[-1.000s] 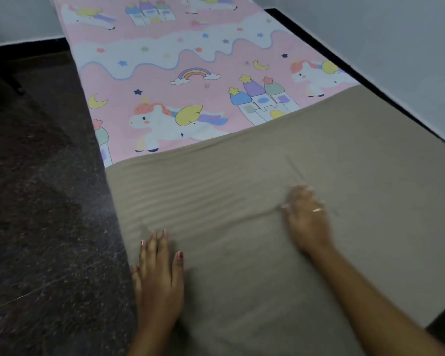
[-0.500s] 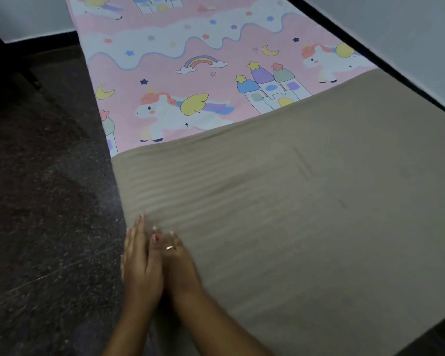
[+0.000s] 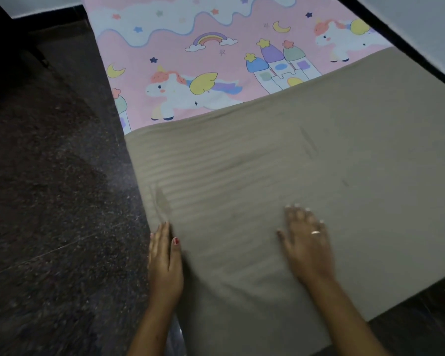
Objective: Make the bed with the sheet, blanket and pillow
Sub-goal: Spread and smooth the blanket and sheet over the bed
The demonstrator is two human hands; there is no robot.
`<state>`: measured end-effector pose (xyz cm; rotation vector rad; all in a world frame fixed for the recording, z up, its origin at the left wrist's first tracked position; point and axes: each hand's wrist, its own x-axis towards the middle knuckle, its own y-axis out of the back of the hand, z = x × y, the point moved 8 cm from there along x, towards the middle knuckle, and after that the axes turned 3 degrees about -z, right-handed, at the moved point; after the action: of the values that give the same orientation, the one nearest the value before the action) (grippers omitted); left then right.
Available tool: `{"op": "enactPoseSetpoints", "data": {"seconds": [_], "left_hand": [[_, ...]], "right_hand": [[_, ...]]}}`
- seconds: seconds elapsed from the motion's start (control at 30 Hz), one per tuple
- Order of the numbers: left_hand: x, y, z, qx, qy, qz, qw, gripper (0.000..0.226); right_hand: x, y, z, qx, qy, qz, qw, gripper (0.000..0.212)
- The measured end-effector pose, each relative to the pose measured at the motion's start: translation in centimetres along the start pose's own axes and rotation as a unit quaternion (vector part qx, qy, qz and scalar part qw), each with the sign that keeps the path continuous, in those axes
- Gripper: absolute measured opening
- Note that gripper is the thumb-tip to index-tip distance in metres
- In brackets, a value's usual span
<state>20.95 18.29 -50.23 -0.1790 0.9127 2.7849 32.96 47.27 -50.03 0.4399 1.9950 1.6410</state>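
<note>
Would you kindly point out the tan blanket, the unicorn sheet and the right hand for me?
tan blanket (image 3: 344, 163): head view, bare middle of its top surface.
unicorn sheet (image 3: 206, 61): head view, pink patch just below the rainbow.
right hand (image 3: 306, 242): head view, back of the hand.

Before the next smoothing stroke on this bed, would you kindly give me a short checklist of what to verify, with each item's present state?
1. The pink unicorn-print sheet lies flat where visible: ok.
2. The beige striped blanket covers the near part of the bed from side to side: ok.
3. The blanket's surface is smooth: not ok, small creases show near its left edge.
4. The left hand rests flat at the blanket's left edge: ok.
5. The right hand rests flat on the blanket, fingers straight: ok.
6. The pillow is in place: cannot tell, none is in view.
</note>
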Motion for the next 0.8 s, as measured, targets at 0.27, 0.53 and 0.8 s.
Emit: {"op": "enactPoseSetpoints", "data": {"seconds": [0.27, 0.53, 0.8], "left_hand": [[-0.1, 1.3, 0.1, 0.016, 0.065, -0.012, 0.998, 0.055], [4.1, 5.6, 1.4, -0.067, 0.054, 0.054, 0.995, 0.064], [5.7, 2.6, 0.1, -0.044, 0.064, 0.042, 0.996, 0.076]], "right_hand": [[-12.2, -5.8, -24.8, 0.012, 0.353, -0.038, 0.935, 0.049], [1.7, 0.4, -12.1, 0.167, 0.189, 0.011, 0.968, 0.053], [9.8, -1.3, -9.4, 0.02, 0.019, 0.009, 1.0, 0.074]]}}
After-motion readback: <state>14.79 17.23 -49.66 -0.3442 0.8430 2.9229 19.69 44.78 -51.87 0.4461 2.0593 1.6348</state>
